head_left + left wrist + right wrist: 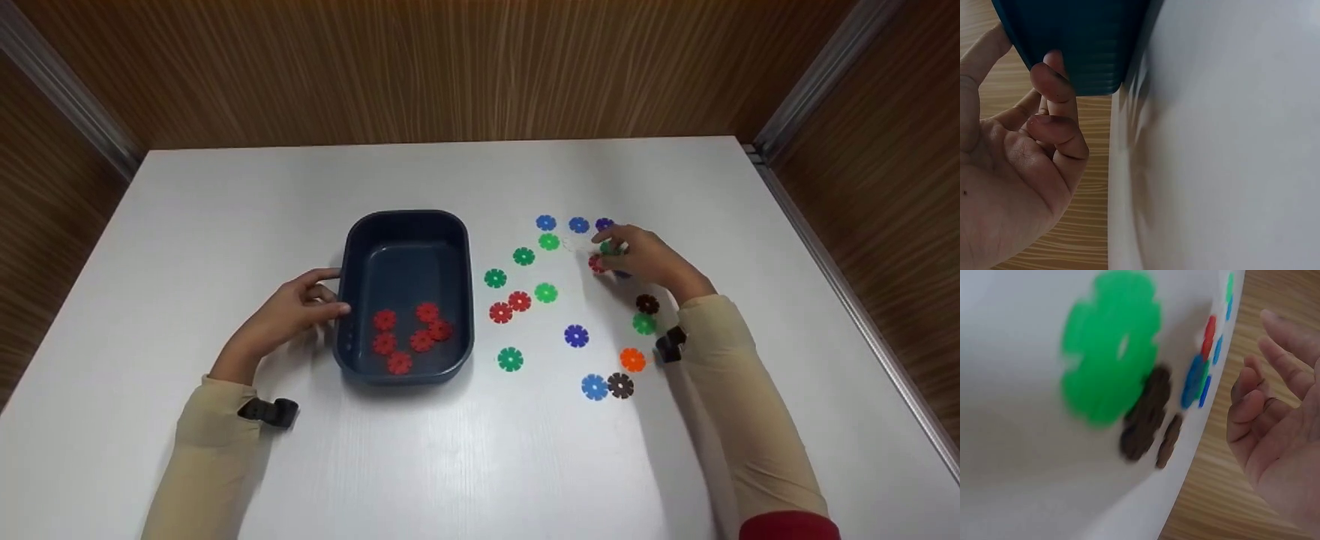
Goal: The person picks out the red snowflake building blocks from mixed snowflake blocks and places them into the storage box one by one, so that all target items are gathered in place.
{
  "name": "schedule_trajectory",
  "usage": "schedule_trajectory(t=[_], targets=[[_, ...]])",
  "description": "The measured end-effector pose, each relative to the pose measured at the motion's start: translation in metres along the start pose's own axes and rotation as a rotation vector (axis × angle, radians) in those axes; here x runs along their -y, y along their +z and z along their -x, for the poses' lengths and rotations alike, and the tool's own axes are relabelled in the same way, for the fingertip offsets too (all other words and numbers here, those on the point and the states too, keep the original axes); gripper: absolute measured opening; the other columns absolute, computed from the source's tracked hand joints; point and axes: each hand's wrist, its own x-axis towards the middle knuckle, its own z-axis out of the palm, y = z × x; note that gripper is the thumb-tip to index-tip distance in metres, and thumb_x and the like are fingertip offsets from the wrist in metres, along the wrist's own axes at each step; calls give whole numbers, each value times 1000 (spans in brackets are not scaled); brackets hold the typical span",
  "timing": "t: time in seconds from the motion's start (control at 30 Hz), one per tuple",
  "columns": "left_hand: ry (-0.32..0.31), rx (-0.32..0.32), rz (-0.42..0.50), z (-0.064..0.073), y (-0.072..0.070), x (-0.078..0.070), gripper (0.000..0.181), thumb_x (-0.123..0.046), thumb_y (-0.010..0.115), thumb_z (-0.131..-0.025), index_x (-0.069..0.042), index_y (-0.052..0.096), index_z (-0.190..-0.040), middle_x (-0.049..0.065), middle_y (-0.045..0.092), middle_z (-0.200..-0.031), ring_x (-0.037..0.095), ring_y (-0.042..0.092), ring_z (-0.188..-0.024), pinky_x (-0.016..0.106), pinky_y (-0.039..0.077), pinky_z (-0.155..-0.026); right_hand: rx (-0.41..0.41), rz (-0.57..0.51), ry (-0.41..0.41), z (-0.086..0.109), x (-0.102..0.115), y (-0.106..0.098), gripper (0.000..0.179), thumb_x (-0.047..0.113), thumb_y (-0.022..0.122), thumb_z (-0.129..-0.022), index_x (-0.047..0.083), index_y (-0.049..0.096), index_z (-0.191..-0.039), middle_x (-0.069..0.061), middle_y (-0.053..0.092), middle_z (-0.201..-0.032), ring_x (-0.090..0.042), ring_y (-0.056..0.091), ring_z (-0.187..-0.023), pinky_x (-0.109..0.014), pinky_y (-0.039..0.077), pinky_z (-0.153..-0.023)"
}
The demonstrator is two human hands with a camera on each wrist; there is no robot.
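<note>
A dark blue plastic tray (pixel 405 379) sits left of centre on the white table with several red flower-shaped discs (pixel 399 363) inside. My left hand (pixel 289 311) holds its left rim, the thumb over the edge and the fingers curled against the outer wall; in the left wrist view the hand (pixel 1022 169) touches the tray wall (pixel 1089 50). Above the loose discs, my right hand (pixel 649 259) reaches with bent, spread fingers. A red disc (pixel 596 263) appears by its thumb, green and blue ones partly hidden beneath. The right wrist view shows the hand (pixel 1280 416) apart from the red disc (pixel 1207 337).
Right of the tray lie several loose discs: two red ones (pixel 510 307) touching or nearly so, green (pixel 511 359), purple (pixel 576 336), orange (pixel 632 360), light blue (pixel 595 387) and dark brown (pixel 620 385). Wood-grain panels (pixel 450 75) bound the table (pixel 465 465) at the back and sides.
</note>
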Motion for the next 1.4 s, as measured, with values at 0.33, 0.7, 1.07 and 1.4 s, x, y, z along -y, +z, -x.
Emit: schedule_trajectory(t=[0.33,0.7,1.07,1.4], targets=[[-13,9,-22,2,-1,-3,65,-26,67,-91,-6,37,-146,-4,58,-92,13,61,-73,28,46,-70,66,54,92,-2,-10,2,40,16,63,-93,14,57,-132,-16,55,-130,-33,52,-113,-51,42,-103],[-14,18,-23,3,0,-4,66,-25,67,-91,-5,36,-147,-1,58,-95,13,60,-74,28,47,-71,101,103,103,-2,-6,6,41,13,64,-92,14,57,-132,-16,54,-134,-36,49,-121,-54,38,-106],[-8,11,-9,3,1,2,65,-24,68,-91,-5,38,-146,-2,59,-93,12,60,-72,28,47,-69,59,130,72,-3,-3,11,37,7,65,-89,11,58,-126,-16,55,-126,-34,51,-114,-52,42,-103],[-18,14,-47,1,1,0,67,-28,68,-91,-7,37,-147,1,59,-98,11,59,-77,28,45,-72,45,182,81,1,0,13,43,10,64,-89,16,51,-129,-15,58,-124,-34,54,-109,-54,46,-98]])
